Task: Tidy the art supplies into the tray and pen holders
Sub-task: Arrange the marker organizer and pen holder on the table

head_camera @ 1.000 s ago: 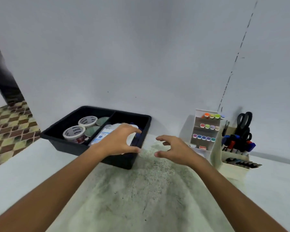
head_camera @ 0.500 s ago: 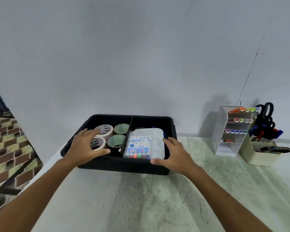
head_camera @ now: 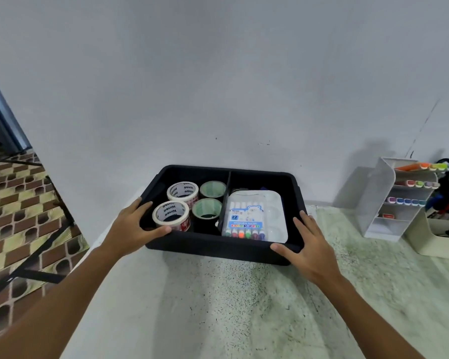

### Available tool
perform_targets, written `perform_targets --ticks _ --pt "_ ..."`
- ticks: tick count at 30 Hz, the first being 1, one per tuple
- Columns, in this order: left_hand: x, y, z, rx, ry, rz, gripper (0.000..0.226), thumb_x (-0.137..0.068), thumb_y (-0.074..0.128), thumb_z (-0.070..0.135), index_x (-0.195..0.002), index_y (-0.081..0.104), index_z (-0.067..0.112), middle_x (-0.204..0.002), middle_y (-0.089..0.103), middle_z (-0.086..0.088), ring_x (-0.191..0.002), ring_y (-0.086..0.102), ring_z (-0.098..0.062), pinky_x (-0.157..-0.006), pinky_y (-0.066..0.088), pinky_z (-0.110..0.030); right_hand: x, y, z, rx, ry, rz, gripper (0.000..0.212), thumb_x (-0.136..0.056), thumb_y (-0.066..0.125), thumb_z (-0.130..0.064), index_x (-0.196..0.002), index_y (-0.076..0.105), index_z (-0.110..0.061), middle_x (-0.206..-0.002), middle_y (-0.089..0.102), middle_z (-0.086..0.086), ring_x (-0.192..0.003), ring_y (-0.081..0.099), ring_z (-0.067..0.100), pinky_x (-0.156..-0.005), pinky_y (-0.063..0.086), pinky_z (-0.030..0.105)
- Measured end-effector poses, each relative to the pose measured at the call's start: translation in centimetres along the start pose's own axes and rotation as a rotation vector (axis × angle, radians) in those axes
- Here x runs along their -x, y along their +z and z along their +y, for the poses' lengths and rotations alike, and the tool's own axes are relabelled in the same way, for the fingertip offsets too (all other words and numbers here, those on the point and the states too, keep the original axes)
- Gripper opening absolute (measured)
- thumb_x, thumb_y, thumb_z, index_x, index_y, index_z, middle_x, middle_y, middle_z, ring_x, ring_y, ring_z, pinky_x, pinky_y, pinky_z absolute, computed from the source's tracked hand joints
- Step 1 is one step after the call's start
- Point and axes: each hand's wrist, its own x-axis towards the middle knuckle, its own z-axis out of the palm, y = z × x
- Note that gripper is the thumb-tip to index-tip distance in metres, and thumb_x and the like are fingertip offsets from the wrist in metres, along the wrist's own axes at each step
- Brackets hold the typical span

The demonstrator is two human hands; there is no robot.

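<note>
A black two-compartment tray sits against the wall on the table. Its left half holds two white tape rolls and two green rolls. The right half holds a colour pen pack lying on a white palette. My left hand grips the tray's near-left corner, thumb over the front rim. My right hand holds the near-right corner, thumb on the front rim and fingers along the side. A white tiered pen holder with coloured markers stands to the right.
A cream pen cup with scissors and markers stands at the far right edge. The table top is white with a speckled greenish patch. The table's left edge drops to a patterned floor.
My view has swung left and closer to the tray. Both hands have gone from hovering near the tray to gripping its two near corners.
</note>
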Motion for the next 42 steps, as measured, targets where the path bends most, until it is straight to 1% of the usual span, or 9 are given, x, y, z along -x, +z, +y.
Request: perform_targets --ticks 7,10,13,15,18,24,30,39,42 --pt "0.1 0.2 0.1 0.067 -0.033 0.016 0.120 -0.044 0.057 0.089 -0.143 0.044 0.021 -0.151 0.039 -0.007 -0.134 0.040 -0.030 -0.107 0.037 -0.047 0.2 0.4 0.1 -0.013 -0.023 0.064 0.102 -0.067 0.043 -0.083 -0.142 0.047 -0.013 -0.158 0.024 -0.006 -0.146 0.019 0.011 -0.109 0.036 0.042" --pt "0.1 0.2 0.1 0.137 -0.054 0.000 0.120 -0.043 0.064 0.087 -0.141 0.044 0.020 -0.146 0.046 -0.007 -0.132 0.043 -0.029 -0.105 0.041 -0.046 0.1 0.4 0.2 0.017 -0.048 0.097 0.099 -0.069 0.044 -0.081 -0.138 0.051 -0.010 -0.156 0.030 -0.002 -0.145 0.024 0.015 -0.106 0.038 0.038" --pt "0.2 0.4 0.4 0.180 -0.051 0.005 0.111 -0.048 0.077 0.073 -0.139 0.045 0.018 -0.137 0.054 -0.007 -0.123 0.050 -0.028 -0.097 0.045 -0.040 0.1 0.2 0.6 0.042 -0.063 0.107 0.096 -0.070 0.046 -0.078 -0.136 0.053 -0.008 -0.155 0.033 0.001 -0.145 0.026 0.017 -0.104 0.041 0.038" --pt "0.3 0.8 0.8 0.178 -0.044 0.017 0.104 -0.051 0.078 0.063 -0.138 0.046 0.018 -0.135 0.055 -0.007 -0.121 0.052 -0.028 -0.094 0.045 -0.038 0.2 -0.1 1.1 0.045 -0.066 0.112 0.096 -0.070 0.046 -0.078 -0.135 0.054 -0.007 -0.154 0.034 0.001 -0.144 0.027 0.017 -0.103 0.042 0.039" --pt "0.5 1.3 1.6 0.194 -0.044 0.023 0.102 -0.050 0.081 0.059 -0.138 0.047 0.018 -0.133 0.057 -0.006 -0.118 0.054 -0.025 -0.094 0.046 -0.038 0.4 -0.6 2.0 0.035 -0.069 0.124 0.095 -0.070 0.048 -0.077 -0.134 0.055 -0.007 -0.153 0.036 0.001 -0.144 0.027 0.016 -0.102 0.043 0.038" --pt "1.3 2.8 4.2 0.184 -0.026 0.036 0.100 -0.050 0.081 0.060 -0.135 0.049 0.020 -0.128 0.059 -0.002 -0.105 0.053 -0.016 -0.086 0.044 -0.032 0.8 -2.3 4.5 0.055 -0.071 0.137 0.093 -0.070 0.051 -0.076 -0.132 0.057 -0.007 -0.151 0.040 0.002 -0.143 0.031 0.017 -0.103 0.043 0.038" --pt "2.0 4.4 6.8 0.187 -0.029 0.026 0.100 -0.049 0.081 0.063 -0.134 0.050 0.020 -0.133 0.057 -0.006 -0.116 0.055 -0.027 -0.094 0.048 -0.042 1.5 -4.1 7.3 0.075 -0.077 0.164 0.092 -0.071 0.054 -0.074 -0.132 0.057 -0.005 -0.148 0.044 0.004 -0.140 0.037 0.019 -0.101 0.044 0.037" --pt "2.9 6.3 11.0 0.175 -0.023 -0.001 0.115 -0.041 0.070 0.082 -0.136 0.048 0.022 -0.142 0.050 -0.008 -0.127 0.049 -0.028 -0.100 0.045 -0.045 2.2 -6.7 11.1 0.097 -0.057 0.162 0.094 -0.071 0.051 -0.076 -0.134 0.055 -0.007 -0.150 0.041 0.002 -0.140 0.037 0.019 -0.102 0.043 0.039" --pt "3.0 6.9 12.1 0.170 -0.021 -0.008 0.118 -0.039 0.066 0.088 -0.136 0.048 0.023 -0.143 0.050 -0.008 -0.128 0.049 -0.028 -0.099 0.046 -0.045 2.3 -7.5 12.0 0.106 -0.051 0.154 0.100 -0.070 0.042 -0.082 -0.134 0.055 -0.007 -0.150 0.040 0.002 -0.140 0.036 0.018 -0.101 0.044 0.039"
